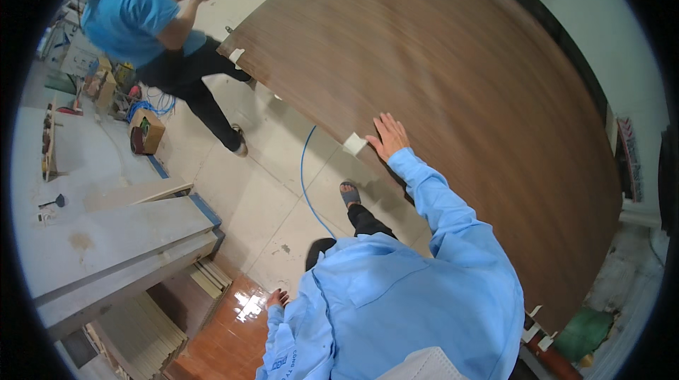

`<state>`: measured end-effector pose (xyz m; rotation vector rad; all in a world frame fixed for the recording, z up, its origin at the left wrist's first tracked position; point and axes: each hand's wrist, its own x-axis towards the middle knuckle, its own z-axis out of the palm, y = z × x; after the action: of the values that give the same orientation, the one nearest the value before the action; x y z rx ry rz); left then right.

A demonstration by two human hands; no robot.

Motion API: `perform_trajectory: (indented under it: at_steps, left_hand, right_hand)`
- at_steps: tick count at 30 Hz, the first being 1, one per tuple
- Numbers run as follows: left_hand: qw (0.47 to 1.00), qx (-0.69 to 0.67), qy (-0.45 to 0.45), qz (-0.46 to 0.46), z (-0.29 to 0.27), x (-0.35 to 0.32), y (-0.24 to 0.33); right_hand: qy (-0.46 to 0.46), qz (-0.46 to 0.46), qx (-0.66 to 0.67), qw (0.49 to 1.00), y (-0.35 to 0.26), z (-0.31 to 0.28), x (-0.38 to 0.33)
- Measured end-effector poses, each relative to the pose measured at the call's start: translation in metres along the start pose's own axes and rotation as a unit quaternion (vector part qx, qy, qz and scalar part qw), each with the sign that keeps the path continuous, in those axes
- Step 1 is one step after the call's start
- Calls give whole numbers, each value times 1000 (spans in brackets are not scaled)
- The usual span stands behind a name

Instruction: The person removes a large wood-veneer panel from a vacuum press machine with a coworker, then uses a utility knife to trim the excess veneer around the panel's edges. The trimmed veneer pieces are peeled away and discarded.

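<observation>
Wood-grain panel (453, 90) under one flat right hand (388, 136)
Fingers spread wide by one white corner guard (353, 143) at nine o'clock; left hand (276, 298) hangs, fingers loosely curled, holding nothing.

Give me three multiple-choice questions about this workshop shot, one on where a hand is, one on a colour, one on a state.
1. Where does the person's right hand rest?
A. on the big wooden panel's edge
B. on the floor
C. on the grey workbench

2. What colour is the hose lying on the floor?
A. red
B. blue
C. yellow

3. How is the right hand set?
A. clenched in a fist
B. wrapped round a tool
C. open, fingers spread flat

Answers:
1. A, the palm lies on the brown wooden panel beside a white corner piece.
2. B, a thin blue line curves over the pale tiles.
3. C, the fingers lie spread on the wood and hold nothing.
</observation>
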<state>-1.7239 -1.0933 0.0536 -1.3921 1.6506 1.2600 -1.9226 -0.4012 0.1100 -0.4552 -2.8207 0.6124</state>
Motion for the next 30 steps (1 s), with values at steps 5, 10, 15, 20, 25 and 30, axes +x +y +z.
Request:
perform_trajectory:
  at_steps: [5,10,15,20,25,30]
  left_hand:
    - [994,-101,-17,29,-6,15,56]
    - [993,-113,-28,6,-10,47,127]
    - [995,-88,-35,-27,-16,103,237]
    - [997,-67,-13,-23,-64,176,416]
    - [992,46,61,99,-78,240,661]
    - [950,101,-33,294,-14,270,902]
  right_hand:
    - [83,137,-104,982,34,-11,158]
    - [3,344,-103,933,60,-3,242]
    - [-8,298,-103,949,-13,55,285]
    - [9,286,-86,954,-122,112,334]
    - [4,211,-18,977,-224,161,395]
    - [161,200,-46,965,-217,157,486]
